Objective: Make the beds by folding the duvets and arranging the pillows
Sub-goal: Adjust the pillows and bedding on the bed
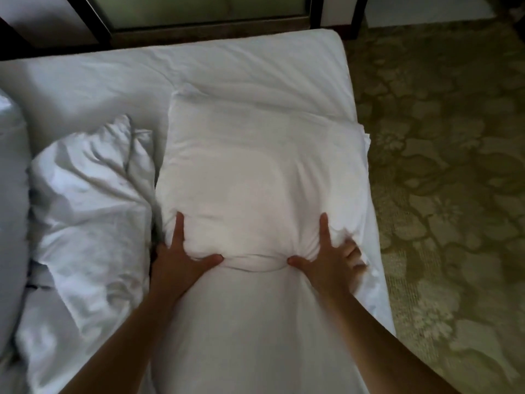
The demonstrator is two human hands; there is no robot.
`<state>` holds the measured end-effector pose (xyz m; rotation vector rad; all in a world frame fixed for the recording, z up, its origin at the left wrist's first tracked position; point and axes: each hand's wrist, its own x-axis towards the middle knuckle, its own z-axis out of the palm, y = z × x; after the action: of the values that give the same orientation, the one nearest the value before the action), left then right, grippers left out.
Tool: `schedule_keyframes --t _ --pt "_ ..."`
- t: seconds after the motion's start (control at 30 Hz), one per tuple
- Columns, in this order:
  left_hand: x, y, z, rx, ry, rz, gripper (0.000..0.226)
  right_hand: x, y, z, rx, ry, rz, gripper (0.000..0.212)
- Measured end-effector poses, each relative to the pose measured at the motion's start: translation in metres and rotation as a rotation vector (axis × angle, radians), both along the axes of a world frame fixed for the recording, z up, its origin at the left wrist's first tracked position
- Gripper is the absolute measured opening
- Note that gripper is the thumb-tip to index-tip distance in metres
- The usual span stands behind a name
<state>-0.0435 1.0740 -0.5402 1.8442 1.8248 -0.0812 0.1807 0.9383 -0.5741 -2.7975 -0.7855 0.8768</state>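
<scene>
The person's 2 hands are on the near end of a white pillow (255, 172), set apart from each other with a bunched fold of the fabric between the thumbs. The left hand (181, 257) lies at the left near corner: its index finger is straight on top of the pillow and its thumb is spread to the side and presses into the fold. Its other fingers are hidden behind the side of the pillow, so I cannot tell how they lie. The right hand (329, 263) is at the right near corner in the mirror pose, index finger straight and thumb pressing inward, but here the 3 outer fingers are curled into the fabric at the pillow's edge and grip it.

The pillow lies flat on the right part of the bed (227, 61), its long side running away from the person toward the dark bed frame (199, 27). From the fold, a white cloth (255, 322) stretches back between the 2 forearms. Just beside the pillow on the left, touching it, lies a crumpled pillow (91, 200) with many wrinkles. To the right of the bed is a green carpet (440, 194) with a flower pattern.
</scene>
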Motion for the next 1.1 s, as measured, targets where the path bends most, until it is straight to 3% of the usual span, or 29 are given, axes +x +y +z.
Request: schedule_keyframes --t 0.07,0.3,0.5,0.73,0.83,0.93,1.1 --pt "-0.003 -0.001 0.004 -0.010 0.023 -0.034 0.122 -0.006 -0.004 0.003 0.034 -0.045 0.001 0.116" --pt "-0.005 -0.026 0.032 -0.031 0.125 -0.189 0.106 -0.015 -0.028 0.012 0.211 0.150 -0.017 0.090" --pt "-0.020 -0.071 0.104 -0.077 0.165 -0.251 0.079 -0.026 -0.070 0.080 0.064 0.278 0.000 0.080" --pt "-0.066 -0.165 0.202 -0.112 0.037 -0.332 0.065 -0.071 -0.159 0.182 0.109 0.342 -0.120 0.070" --pt "-0.095 -0.207 0.229 -0.099 -0.022 -0.309 0.063 -0.103 -0.191 0.212 0.154 0.338 -0.184 0.047" --pt "-0.137 -0.225 0.267 -0.031 -0.118 -0.240 0.063 -0.135 -0.193 0.253 0.317 0.264 -0.202 0.035" --pt "-0.227 -0.262 0.349 0.170 -0.316 -0.042 0.071 -0.212 -0.179 0.346 0.583 0.096 -0.085 0.042"
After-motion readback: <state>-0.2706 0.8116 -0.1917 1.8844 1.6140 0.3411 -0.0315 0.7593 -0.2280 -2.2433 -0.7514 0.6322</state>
